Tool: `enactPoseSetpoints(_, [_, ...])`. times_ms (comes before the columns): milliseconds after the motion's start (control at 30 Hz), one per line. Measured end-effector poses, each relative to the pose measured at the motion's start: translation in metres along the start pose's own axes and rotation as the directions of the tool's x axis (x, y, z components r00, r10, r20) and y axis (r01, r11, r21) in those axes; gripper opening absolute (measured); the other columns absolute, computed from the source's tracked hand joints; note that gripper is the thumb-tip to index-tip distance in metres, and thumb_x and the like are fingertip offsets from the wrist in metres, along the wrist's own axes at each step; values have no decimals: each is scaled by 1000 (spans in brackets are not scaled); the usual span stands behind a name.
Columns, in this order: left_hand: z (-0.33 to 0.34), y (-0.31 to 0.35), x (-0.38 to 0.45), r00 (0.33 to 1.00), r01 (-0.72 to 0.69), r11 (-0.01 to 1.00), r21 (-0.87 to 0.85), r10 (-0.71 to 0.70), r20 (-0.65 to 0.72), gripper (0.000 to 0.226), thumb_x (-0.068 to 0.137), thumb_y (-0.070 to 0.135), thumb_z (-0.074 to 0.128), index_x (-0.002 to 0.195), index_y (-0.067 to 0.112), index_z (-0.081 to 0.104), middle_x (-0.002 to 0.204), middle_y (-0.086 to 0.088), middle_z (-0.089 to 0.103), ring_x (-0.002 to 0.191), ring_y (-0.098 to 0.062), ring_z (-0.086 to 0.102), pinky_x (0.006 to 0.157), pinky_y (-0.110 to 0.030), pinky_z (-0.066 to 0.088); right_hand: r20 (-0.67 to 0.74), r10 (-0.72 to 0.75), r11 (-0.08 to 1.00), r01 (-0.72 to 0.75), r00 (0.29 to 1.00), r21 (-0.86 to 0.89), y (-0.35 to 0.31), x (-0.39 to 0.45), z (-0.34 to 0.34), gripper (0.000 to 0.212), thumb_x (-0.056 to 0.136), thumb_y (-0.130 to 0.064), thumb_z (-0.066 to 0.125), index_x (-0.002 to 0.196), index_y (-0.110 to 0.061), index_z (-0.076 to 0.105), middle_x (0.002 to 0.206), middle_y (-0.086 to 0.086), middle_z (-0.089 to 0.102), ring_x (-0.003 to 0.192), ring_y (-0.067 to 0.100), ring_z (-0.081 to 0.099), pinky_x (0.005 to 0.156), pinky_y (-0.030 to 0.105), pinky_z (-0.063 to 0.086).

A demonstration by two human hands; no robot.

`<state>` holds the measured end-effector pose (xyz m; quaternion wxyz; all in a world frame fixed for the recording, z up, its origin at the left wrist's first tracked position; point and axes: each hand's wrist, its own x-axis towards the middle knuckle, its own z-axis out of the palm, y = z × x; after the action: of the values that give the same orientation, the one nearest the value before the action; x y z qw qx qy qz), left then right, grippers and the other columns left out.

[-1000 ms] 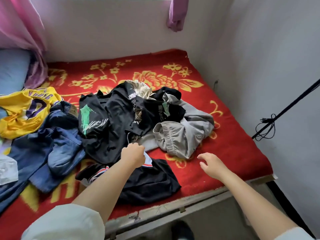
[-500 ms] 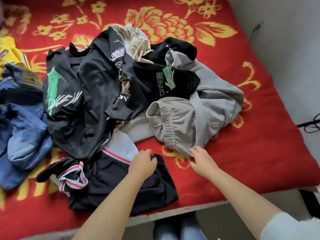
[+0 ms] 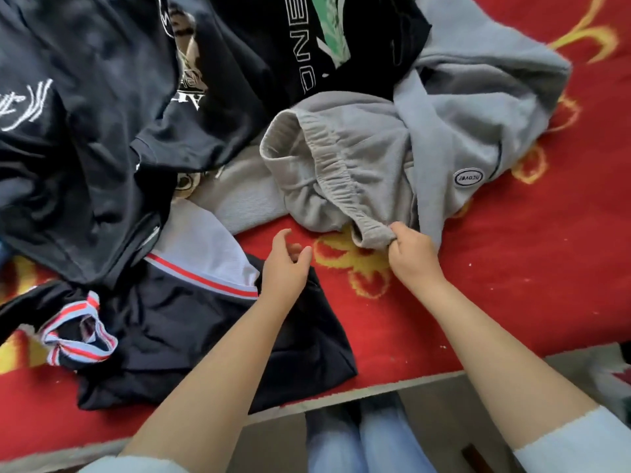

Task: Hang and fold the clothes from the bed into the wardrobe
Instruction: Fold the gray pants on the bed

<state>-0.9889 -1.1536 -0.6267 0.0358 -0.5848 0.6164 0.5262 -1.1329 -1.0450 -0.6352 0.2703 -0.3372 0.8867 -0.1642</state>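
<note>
Head view: I note the right hand (image 3: 415,254) pinching the near waistband corner of the grey sweatpants (image 3: 345,172), which run away up the bed (image 3: 512,268). Left hand (image 3: 285,264) hovers just left, fingers loosely spread, apparently empty, nearer the free waistband.

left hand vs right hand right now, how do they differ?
The right hand pinches the waistband edge of the grey sweatpants; the left hand holds nothing. The right hand's fingers are curled round cloth; the left hand's are loosely spread. The left hand hovers by the black shorts. Both are bare and over the red blanket.
</note>
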Motion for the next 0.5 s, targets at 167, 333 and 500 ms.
enactPoseSetpoints(167, [13, 16, -13, 999, 50, 985, -167, -50, 4, 76, 85, 23, 65, 145, 14, 18, 132, -8, 44, 111, -15, 48, 95, -28, 41, 125, -22, 996, 12, 992, 84, -1, -48, -70, 11, 66, -19, 25, 57, -18, 31, 60, 12, 48, 63, 27, 44, 58, 32, 20])
enactPoseSetpoints(333, [-2, 37, -2, 942, -295, 912, 283, 328, -75, 84, 80, 23, 71, 146, 12, 21, 147, -15, 28, 133, -26, 32, 106, -35, 32, 59, 212, 640, -184, 975, 746, 14, -58, -119, 40, 64, -12, 34, 77, 21, 53, 71, 14, 48, 66, 17, 42, 56, 24, 34])
enactPoseSetpoints(500, [-9, 62, 7, 716, -530, 416, 739, 687, 127, 78, 70, 2, 69, 141, 5, 35, 147, -22, 29, 137, -39, 24, 108, -50, 21, 130, 186, 177, -164, 974, 970, 25, -73, -169, 24, 64, -15, 54, 72, -8, 75, 80, 11, 70, 79, 21, 66, 74, 27, 54])
